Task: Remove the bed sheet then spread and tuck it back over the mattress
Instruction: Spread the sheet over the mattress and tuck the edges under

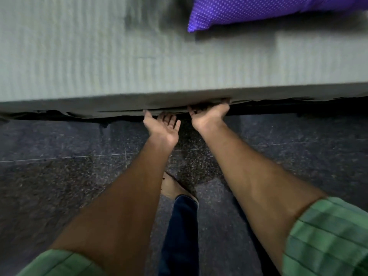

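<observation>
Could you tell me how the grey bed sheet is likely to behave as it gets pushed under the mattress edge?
The bed sheet is probably floppy: its lower hem hangs wavy and uneven. It likely bunches when pushed, since folds show near the left hand and right hand. It seems light.

Bed sheet [119, 62] matt ribbed cloth; floor [59, 176] polished speckled stone.

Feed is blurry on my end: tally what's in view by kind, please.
Bed sheet: 1
Purple pillow: 1
Hands at the sheet edge: 2, left hand, right hand
Bare foot: 1
Total: 5
</observation>
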`<state>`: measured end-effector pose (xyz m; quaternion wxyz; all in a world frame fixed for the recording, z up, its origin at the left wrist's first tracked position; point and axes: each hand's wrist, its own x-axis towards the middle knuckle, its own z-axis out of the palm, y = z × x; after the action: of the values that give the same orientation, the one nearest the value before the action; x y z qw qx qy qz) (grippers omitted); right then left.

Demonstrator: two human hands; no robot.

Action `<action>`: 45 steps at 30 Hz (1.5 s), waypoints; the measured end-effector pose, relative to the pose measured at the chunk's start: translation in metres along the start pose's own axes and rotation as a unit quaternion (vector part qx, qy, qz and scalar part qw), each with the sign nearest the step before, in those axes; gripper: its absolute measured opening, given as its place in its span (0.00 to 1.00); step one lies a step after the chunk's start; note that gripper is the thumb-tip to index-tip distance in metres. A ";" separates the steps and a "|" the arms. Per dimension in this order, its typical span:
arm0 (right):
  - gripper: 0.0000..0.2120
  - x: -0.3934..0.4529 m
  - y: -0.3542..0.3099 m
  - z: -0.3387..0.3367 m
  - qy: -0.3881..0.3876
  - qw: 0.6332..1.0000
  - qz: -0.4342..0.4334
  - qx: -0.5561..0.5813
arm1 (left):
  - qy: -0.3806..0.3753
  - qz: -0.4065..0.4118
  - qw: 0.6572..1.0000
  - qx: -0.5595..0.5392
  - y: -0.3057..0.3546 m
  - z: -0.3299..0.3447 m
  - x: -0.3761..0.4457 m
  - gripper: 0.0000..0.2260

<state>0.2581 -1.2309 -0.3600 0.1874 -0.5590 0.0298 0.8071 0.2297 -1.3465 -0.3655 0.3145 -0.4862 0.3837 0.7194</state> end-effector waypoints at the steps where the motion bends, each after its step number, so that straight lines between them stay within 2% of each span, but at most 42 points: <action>1: 0.36 -0.001 0.009 0.002 0.010 1.000 -0.011 -0.001 | -0.001 -0.004 1.000 -0.009 0.007 -0.003 0.004 0.37; 5: 0.34 0.010 0.024 0.016 0.045 0.998 -0.039 0.020 | -0.016 -0.002 0.999 -0.049 0.027 -0.003 0.017 0.35; 7: 0.35 0.018 0.025 0.031 0.085 0.994 -0.028 0.054 | -0.020 0.012 0.996 -0.089 0.040 0.012 0.026 0.33; 11: 0.36 0.029 0.022 0.035 0.097 0.992 -0.008 0.085 | -0.039 0.013 0.985 -0.167 0.048 0.033 0.029 0.34; 14: 0.38 0.034 0.018 0.020 -0.009 0.998 0.011 0.068 | -0.053 0.021 0.988 -0.142 0.052 0.030 0.036 0.33; 16: 0.37 0.031 0.018 0.012 -0.046 0.998 0.035 0.027 | -0.035 0.025 0.993 -0.108 0.054 0.017 0.043 0.35; 20: 0.41 0.003 0.031 -0.019 -0.002 1.000 0.026 0.016 | -0.035 0.004 0.999 -0.007 0.046 -0.031 0.025 0.40; 22: 0.43 -0.012 0.046 -0.027 0.016 0.999 0.034 0.007 | -0.020 0.003 1.000 -0.019 0.049 -0.053 0.010 0.41; 26: 0.47 -0.020 0.084 -0.016 -0.023 0.996 0.082 -0.010 | -0.021 0.031 0.993 -0.112 0.073 -0.072 0.005 0.44; 30: 0.48 -0.012 0.121 -0.006 -0.038 0.994 0.097 -0.030 | -0.041 0.044 0.987 -0.148 0.101 -0.085 0.017 0.45; 33: 0.49 -0.008 0.151 -0.002 -0.040 0.992 0.115 -0.040 | -0.025 0.057 0.984 -0.168 0.124 -0.101 0.032 0.44; 39: 0.49 0.002 0.206 0.008 -0.043 0.994 0.096 0.025 | -0.045 0.047 0.988 -0.137 0.190 -0.135 0.061 0.46; 45: 0.42 -0.013 0.269 0.043 -0.039 0.998 0.047 0.021 | -0.063 0.058 0.993 -0.075 0.257 -0.164 0.063 0.44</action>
<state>0.1333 -1.4731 -0.3751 0.1619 -0.5211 0.0652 0.8355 0.0724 -1.6130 -0.3996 0.2584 -0.4392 0.3351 0.7925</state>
